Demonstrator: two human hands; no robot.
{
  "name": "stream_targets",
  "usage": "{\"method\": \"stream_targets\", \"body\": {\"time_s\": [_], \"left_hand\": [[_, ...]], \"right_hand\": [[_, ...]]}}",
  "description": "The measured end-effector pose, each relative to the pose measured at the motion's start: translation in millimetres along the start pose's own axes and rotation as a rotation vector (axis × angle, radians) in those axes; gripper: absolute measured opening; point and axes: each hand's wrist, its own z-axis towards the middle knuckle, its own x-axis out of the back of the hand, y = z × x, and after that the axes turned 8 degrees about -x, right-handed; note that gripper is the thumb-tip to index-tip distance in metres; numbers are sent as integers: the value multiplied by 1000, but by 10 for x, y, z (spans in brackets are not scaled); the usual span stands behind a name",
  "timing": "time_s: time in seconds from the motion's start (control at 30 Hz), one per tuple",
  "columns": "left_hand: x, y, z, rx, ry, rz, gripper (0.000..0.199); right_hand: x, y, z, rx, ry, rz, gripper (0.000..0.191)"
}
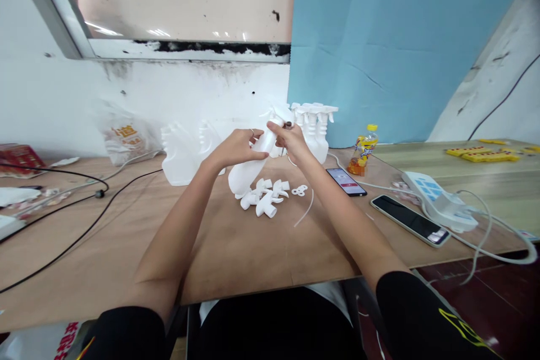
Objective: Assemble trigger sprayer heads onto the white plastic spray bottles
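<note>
A white spray bottle (248, 173) is held tilted above the brown table (236, 253), its trigger head pointing up and to the right. My left hand (239, 147) grips the bottle's upper body, thumb in front. Around the neck, just below the trigger head, the fingers of my right hand (289, 136) are closed. Several loose white trigger heads (266, 203) lie below the bottle, with small white rings (300, 190) and a thin white tube (307, 212) to their right. Assembled spray bottles (321, 135) stand behind my right hand. White bottles without heads (179, 157) stand at the left.
A drink bottle (363, 149), two phones (346, 181) and a white power strip (439, 199) with cables are on the right. Black cables (105, 208) cross the table's left side. A plastic bag (126, 135) sits against the wall. Yellow pieces (485, 154) lie far right.
</note>
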Motion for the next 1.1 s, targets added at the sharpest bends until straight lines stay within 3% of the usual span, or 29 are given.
{"method": "stream_targets", "body": {"time_s": [0.1, 0.17, 0.23, 0.37, 0.5, 0.6, 0.7, 0.87, 1.0, 1.1], "left_hand": [[19, 21, -5, 5, -27, 19, 39], [45, 33, -11, 5, -41, 23, 38], [73, 36, -19, 3, -54, 20, 38], [147, -24, -25, 5, -86, -10, 43], [303, -231, -50, 68, -172, -66, 52], [457, -450, -113, 189, -206, -54, 67], [572, -672, -195, 367, -111, 49, 87], [614, -992, -268, 682, 94, 178, 106], [570, -1124, -277, 789, 203, 250, 121], [518, -1156, -286, 781, 267, 268, 122]], "right_hand": [[31, 44, 8, 167, -117, 124, 28], [55, 53, 0, 160, -260, 164, 26], [60, 53, -12, 129, -303, 166, 28], [17, 39, -26, 150, -195, 134, 37], [46, -78, -43, 189, -134, 93, 25], [182, -233, -53, 169, 19, 25, 20], [379, -364, -23, 192, 124, 45, 18], [662, -464, 54, 255, 74, 158, 20], [774, -502, 7, 125, -8, 171, 18], [863, -458, -99, -41, -49, 172, 15]]}}
